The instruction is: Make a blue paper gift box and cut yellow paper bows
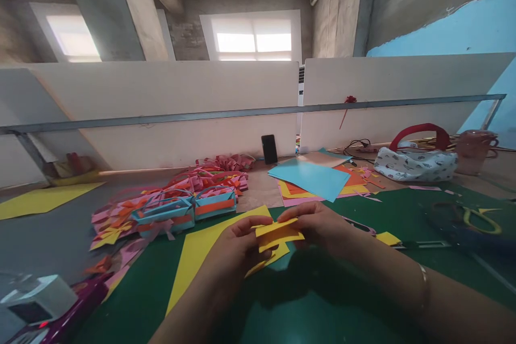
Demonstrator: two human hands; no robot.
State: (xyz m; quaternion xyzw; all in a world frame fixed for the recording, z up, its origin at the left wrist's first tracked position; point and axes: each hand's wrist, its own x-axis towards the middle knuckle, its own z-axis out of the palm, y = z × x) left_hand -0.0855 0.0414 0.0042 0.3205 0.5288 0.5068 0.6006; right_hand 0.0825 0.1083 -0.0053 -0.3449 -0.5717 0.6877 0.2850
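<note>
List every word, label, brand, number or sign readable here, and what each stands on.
No text can be read.
White pouch with red handle: printed marks too small to read.
Purple device, lower left: any markings too blurred to read.
Smartphone: none discernible.
Folded yellow paper: no lettering visible.

Cannot read any words, names, numbers or signs here. See tiny dark prints on the white bag (417,165) at three o'clock, too small to make out. See just blurry marks on the purple thing (80,307) at eight o'clock, and cannot tell any letters or numbers from them.
</note>
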